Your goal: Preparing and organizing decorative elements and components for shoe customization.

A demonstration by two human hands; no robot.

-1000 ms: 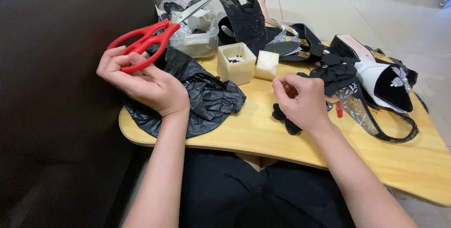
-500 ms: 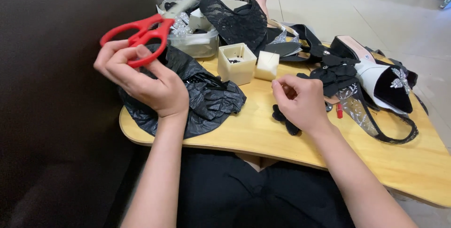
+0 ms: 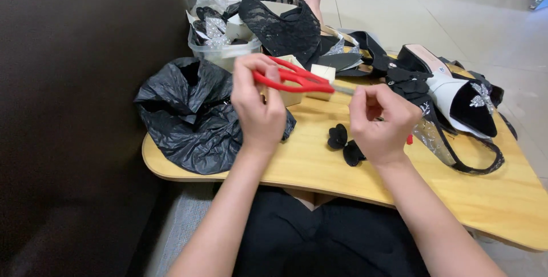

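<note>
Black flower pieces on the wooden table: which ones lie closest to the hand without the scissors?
The pair of small black fabric flowers just beside the right hand, near its wrist. The other black flowers are heaped farther back, against the black-and-white shoe.

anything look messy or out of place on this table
The crumpled black plastic bag hangs over the wooden table's left edge. Two small black fabric flowers lie loose near the right hand. The left hand holds red-handled scissors.

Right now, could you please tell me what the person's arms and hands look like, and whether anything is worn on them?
Both arms are bare to past the elbow: no sleeves, gloves, watch or bracelets show. The left hand and right hand carry no visible rings.
</note>
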